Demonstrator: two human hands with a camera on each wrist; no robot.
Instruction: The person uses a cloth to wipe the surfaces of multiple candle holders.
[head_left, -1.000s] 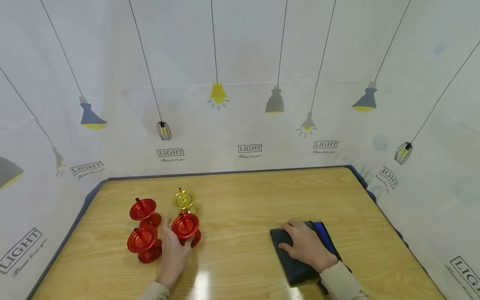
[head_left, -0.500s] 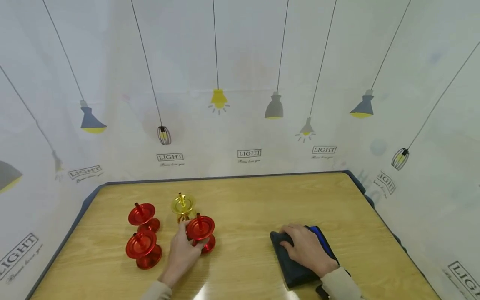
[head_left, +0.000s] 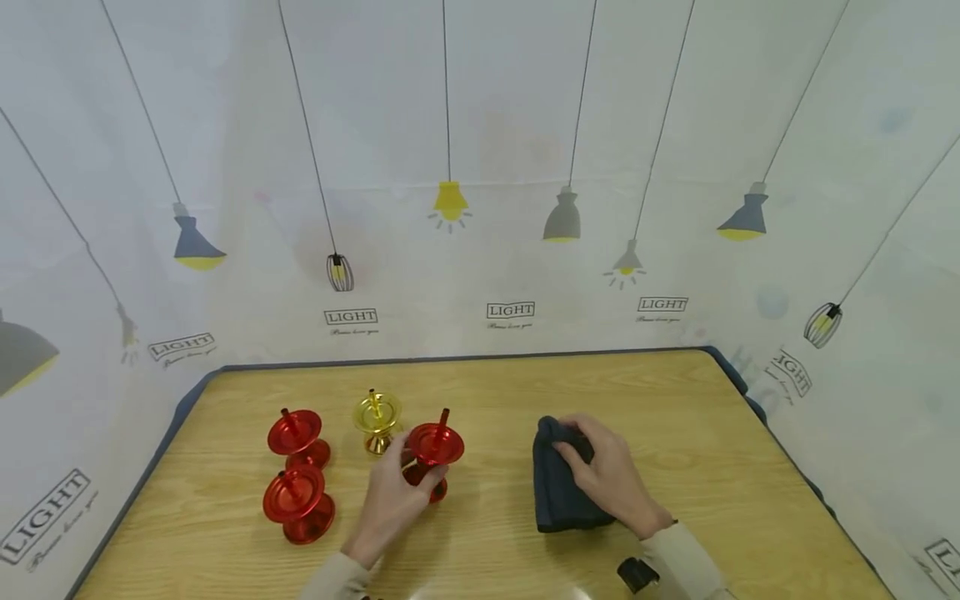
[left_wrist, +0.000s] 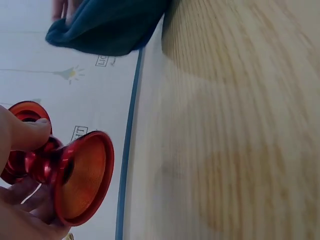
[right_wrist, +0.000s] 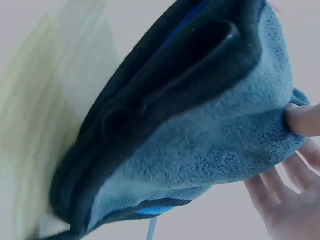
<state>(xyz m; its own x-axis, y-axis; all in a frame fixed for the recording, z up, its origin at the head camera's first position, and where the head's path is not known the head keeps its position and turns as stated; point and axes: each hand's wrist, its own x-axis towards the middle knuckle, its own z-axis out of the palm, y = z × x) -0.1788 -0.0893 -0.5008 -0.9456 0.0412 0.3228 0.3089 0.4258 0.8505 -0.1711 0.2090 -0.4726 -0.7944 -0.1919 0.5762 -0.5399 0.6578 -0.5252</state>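
Left wrist cam is basically sideways here. The left hand [left_wrist: 20,200] grips a shiny red metal spool-shaped stand [left_wrist: 65,172] around its narrow waist, with a finger [left_wrist: 27,134] lying across the top of the stem. Its flared base faces the camera, lifted off the wooden desk [left_wrist: 235,130]. Up top a dark blue fleece cloth [left_wrist: 107,25] hangs over the desk edge.

Bright, even light overall, head view bends at the edges, both wrist views pretty motion-blurred, soft shadows.
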